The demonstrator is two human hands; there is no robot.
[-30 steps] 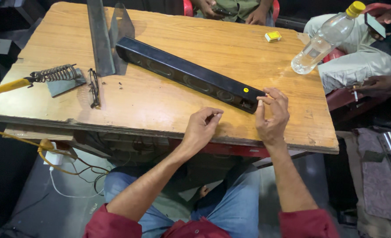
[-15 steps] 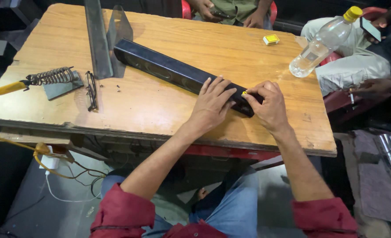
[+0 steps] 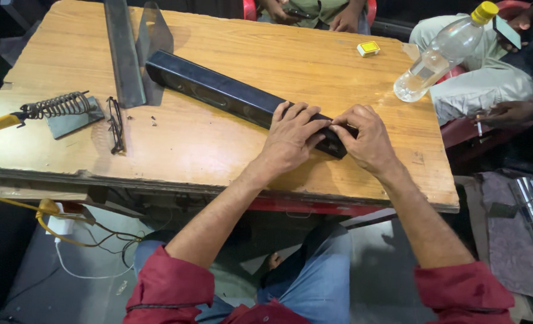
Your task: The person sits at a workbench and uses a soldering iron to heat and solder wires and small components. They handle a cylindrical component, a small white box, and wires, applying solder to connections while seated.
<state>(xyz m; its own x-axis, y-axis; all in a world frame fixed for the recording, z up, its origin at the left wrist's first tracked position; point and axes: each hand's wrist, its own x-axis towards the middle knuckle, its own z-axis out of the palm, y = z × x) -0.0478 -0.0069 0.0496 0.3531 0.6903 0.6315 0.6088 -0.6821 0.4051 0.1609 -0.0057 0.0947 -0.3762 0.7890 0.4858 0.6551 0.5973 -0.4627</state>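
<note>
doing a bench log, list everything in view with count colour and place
long bar: 1, black, lying diagonally across the table
table: 1, light wood
soldering iron stand: 1, grey coil, table's left edge
spectacles: 1, dark frame, beside the stand
metal strips: 2, grey, far left of table
bottle: 1, clear with yellow cap, right edge
small block: 1, yellow, far side
other people: hands at far and right edges
left hand: on the bar's near end
right hand: pinching the bar's near tip

Bright overhead light on the wooden table (image 3: 218, 144), with soft glare at upper centre; short shadows beneath objects. Frame edges fall dark, corners slightly bowed; focus sharp.
</note>
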